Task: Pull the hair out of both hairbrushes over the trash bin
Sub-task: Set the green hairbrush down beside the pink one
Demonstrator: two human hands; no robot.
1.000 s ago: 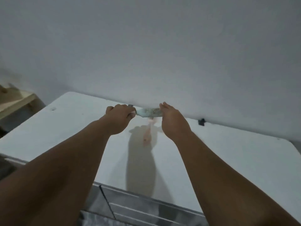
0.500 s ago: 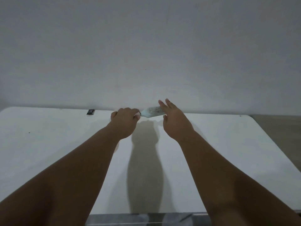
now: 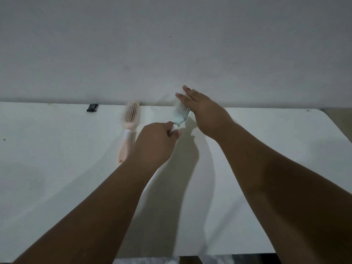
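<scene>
My left hand (image 3: pixel 155 141) grips the handle of a pale blue-green hairbrush (image 3: pixel 180 115), whose head points away toward the wall, low over the white table (image 3: pixel 57 168). My right hand (image 3: pixel 206 113) is flat with fingers spread beside and slightly over the brush head, holding nothing. A pink hairbrush (image 3: pixel 129 124) lies on the table to the left of my left hand, bristles up, head toward the wall. No trash bin shows in this view.
A small black object (image 3: pixel 92 107) sits at the table's far edge against the grey wall (image 3: pixel 171 44). The table's right corner is rounded. A dark strip shows below the near table edge.
The blue-green brush has turned from lying sideways between my hands to pointing away. My right hand has opened flat beside it. The view shifted and the pink brush came back into sight.
</scene>
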